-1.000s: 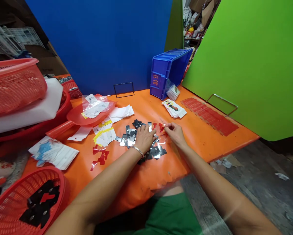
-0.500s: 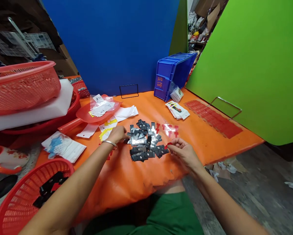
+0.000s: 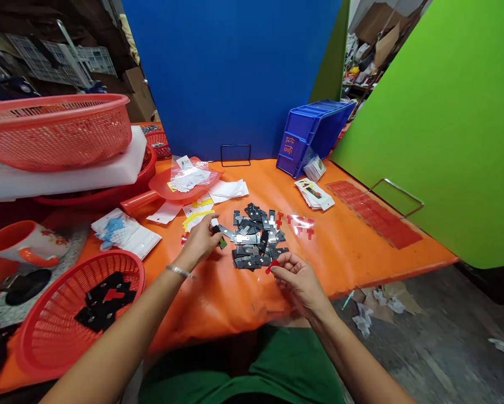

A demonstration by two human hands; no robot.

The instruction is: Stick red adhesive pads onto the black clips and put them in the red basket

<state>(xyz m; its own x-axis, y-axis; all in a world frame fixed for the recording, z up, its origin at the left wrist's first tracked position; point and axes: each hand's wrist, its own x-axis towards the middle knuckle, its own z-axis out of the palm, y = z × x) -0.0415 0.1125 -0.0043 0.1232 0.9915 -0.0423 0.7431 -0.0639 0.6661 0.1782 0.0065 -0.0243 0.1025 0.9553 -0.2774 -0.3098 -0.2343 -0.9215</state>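
Observation:
Black and silver metal clip pieces (image 3: 252, 238) lie in a loose pile on the orange table. At the pile's left edge, my left hand (image 3: 201, 241) is closed on a dark flat metal piece (image 3: 222, 243), partly hidden by the fingers. My right hand (image 3: 297, 275), at the near right of the pile, pinches a small red sticker (image 3: 272, 266) between thumb and fingertips. Behind it, a clear sheet with red T-shaped stickers (image 3: 301, 223) lies flat. A few red bits (image 3: 185, 238) show beside my left wrist.
A red basket (image 3: 37, 342) at the near left contains black pieces. A red dustpan (image 3: 159, 188) carries bagged cards. Printed cards (image 3: 314, 194) lie before a tipped blue crate (image 3: 291, 140). A mug (image 3: 24, 247) and stacked baskets (image 3: 66, 126) stand left. Blue and green boards rise behind.
My left hand has drawn back left from the pile with a dark metal piece in it. My right hand, still pinching the red sticker, has come lower and closer in. The view has shifted.

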